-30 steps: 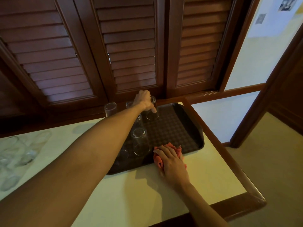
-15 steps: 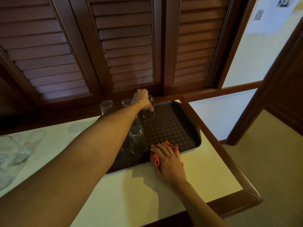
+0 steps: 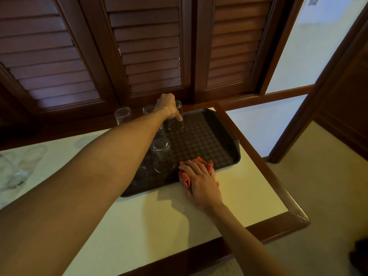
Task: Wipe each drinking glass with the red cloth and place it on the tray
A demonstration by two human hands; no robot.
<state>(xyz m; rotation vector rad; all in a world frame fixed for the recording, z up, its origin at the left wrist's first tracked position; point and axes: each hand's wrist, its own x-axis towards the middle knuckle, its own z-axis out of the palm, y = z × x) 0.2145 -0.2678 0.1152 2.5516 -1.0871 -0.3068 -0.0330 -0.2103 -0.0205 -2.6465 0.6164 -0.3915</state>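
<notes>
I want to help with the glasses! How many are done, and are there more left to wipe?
Several glasses already stand upside down on the tray, like the near glass. The left hand grips another glass, setting it at the tray's far end. The right hand rests on the red cloth. More glasses wait at the table's left, blurry, so no exact count.

Dark wooden louvred shutters (image 3: 151, 46) fill the 12 o'clock side. Cream-topped table (image 3: 159, 226) with dark wood edging occupies centre. Pale wall panel (image 3: 264, 124) at 2 o'clock; beige floor (image 3: 328, 192), possibly carpet, at 4 o'clock. Lighting dim, warm.
</notes>
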